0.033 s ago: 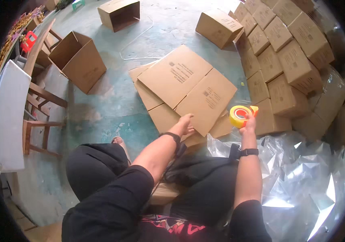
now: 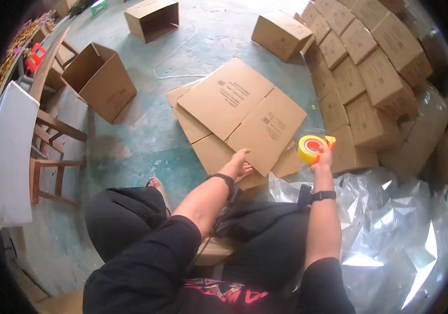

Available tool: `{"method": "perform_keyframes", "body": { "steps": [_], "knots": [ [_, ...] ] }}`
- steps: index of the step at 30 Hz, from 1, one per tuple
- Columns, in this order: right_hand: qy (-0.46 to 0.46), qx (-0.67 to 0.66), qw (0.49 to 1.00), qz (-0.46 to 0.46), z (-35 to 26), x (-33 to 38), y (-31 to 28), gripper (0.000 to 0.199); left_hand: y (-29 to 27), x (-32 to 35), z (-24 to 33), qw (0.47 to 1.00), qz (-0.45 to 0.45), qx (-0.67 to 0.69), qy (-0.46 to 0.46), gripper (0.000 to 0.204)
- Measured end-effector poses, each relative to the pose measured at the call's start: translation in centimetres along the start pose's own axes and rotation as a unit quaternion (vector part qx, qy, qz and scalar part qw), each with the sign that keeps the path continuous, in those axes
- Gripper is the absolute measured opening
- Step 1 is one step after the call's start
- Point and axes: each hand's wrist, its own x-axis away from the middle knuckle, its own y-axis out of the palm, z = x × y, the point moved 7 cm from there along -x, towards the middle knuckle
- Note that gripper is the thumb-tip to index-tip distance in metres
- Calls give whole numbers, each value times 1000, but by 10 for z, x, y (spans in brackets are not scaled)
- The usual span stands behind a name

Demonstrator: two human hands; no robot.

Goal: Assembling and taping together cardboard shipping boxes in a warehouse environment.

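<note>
Packing workshop or storeroom, stacked cartons [image 2: 378,81], 2 open boxes [image 2: 109,91], flattened cardboard [image 2: 242,99], yellow tape roll [image 2: 304,150], worn teal floor [image 2: 140,149]

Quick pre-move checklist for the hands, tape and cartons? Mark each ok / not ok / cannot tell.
1. Right hand has the yellow tape roll with its orange-red dispenser: ok, gripped and held up.
2. Left hand has a firm hold on the top flattened carton: cannot tell; it is at the near edge, fingers partly hidden.
3. Top flattened carton squared with the cardboard underneath: not ok, it lies askew.
4. Tape's free end ready: cannot tell, too small to make out.
5. Clear plastic sheeting away from the right forearm: not ok, it is bunched close beside it.
</note>
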Motion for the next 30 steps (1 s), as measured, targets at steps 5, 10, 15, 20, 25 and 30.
{"method": "perform_keyframes", "body": {
  "steps": [5,10,15,20,25,30],
  "knots": [
    [-13,-17,1000,14,-17,-14,-28,36,33,-8,-96,980,-51,146,-128,99],
    [19,12,1000,-2,-4,-7,-15,38,40,-35,-119,979,-128,153,-45,86],
    [13,13,1000,6,1,-3,-19,37,73,-43,-91,996,-78,46,-26,51],
    [-11,-36,999,11,-6,-8,-14,38,105,8,6,969,-98,158,161,46],
    [1,-150,989,17,-26,-23,-33,39,143,151,136,919,-276,144,241,32],
    [-114,47,990,-63,-25,13,-6,42,136,347,189,874,-380,178,247,28]
  ]
}}
